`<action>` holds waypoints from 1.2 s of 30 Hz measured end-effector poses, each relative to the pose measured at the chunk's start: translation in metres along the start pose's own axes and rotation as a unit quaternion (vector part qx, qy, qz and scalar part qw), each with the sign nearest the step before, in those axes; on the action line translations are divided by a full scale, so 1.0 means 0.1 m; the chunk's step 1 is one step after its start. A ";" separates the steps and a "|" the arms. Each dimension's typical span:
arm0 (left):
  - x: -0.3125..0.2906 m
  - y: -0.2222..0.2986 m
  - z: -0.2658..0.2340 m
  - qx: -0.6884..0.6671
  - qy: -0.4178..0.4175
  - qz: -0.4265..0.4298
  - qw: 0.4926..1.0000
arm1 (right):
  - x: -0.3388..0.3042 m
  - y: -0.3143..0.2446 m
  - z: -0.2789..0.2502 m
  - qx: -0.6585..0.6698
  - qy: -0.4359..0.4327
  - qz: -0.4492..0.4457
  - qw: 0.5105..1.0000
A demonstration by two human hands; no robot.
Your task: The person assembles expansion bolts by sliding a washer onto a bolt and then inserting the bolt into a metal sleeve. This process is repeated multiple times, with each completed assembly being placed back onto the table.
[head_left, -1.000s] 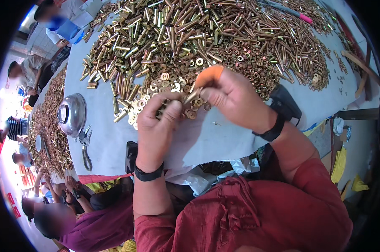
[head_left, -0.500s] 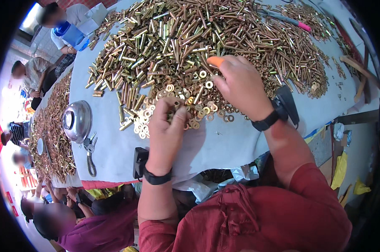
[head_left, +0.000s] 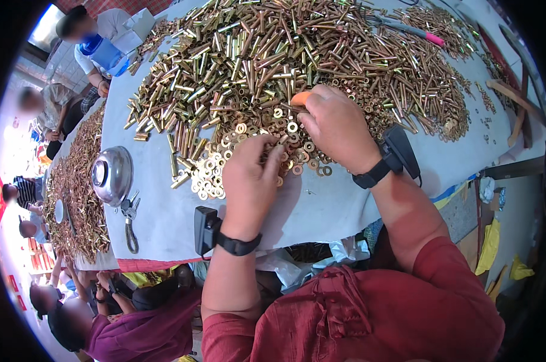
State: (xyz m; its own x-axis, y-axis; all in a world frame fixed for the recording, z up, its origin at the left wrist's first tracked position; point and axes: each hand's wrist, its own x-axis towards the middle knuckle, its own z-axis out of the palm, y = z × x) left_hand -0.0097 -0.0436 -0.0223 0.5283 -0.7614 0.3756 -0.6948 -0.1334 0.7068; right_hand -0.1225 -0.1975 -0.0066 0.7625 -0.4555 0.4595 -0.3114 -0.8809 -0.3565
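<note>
A heap of brass-coloured metal tubes (head_left: 249, 54) covers much of the grey-white table, with flat metal washers (head_left: 209, 181) along its near edge. My left hand (head_left: 249, 178) is closed over the washers; a short metal tube (head_left: 282, 140) shows at its thumb and fingertips, the rest hidden by the hand. To its right my right hand (head_left: 339, 130) reaches over the near side of the heap. An orange finger cover (head_left: 301, 98) sits on its index finger, the thumb held apart from it. Nothing shows between them.
A shiny metal bowl (head_left: 113, 175) lies at the left edge, beside keys on a cord (head_left: 129, 211). A pink-tipped grey tool (head_left: 432, 39) rests far right. Another table with a heap of tubes (head_left: 74, 193) stands left, with people around it.
My left hand has moved right and slightly forward, toward my right hand. My right hand has shifted a little left and nearer to me.
</note>
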 end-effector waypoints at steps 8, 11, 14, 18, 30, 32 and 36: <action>-0.03 0.06 -0.25 -0.577 -0.094 -0.285 0.759 | 0.01 -0.31 -0.16 0.244 -0.019 0.063 0.968; -0.05 0.05 -0.20 -0.593 -0.063 -0.270 0.756 | -0.07 -0.53 -0.09 0.248 -0.018 -0.022 0.968; -0.08 0.01 -0.23 -0.574 -0.066 -0.272 0.770 | -0.15 -0.69 0.05 0.237 0.004 -0.022 0.971; -0.08 -0.04 -0.29 -0.606 -0.034 -0.280 0.744 | -0.12 -0.65 0.03 0.220 0.018 -0.052 0.974; -0.07 -0.03 -0.38 -0.659 -0.017 -0.306 0.686 | 0.07 -0.07 0.11 0.046 0.050 -0.005 0.998; -0.08 -0.06 -0.38 -0.666 -0.011 -0.307 0.680 | 0.07 -0.18 0.02 0.251 0.021 0.110 0.961; -0.09 -0.07 -0.40 -0.665 -0.052 -0.280 0.691 | 0.00 -0.37 -0.05 0.395 -0.064 0.128 0.908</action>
State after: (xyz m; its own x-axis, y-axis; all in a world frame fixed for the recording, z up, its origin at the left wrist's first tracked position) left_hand 0.0095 -0.0103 -0.0070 0.4472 -0.8770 -0.1760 0.7029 0.2229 0.6755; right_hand -0.1139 -0.1657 0.0101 0.7976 -0.5691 0.1999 -0.0220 -0.3586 -0.9332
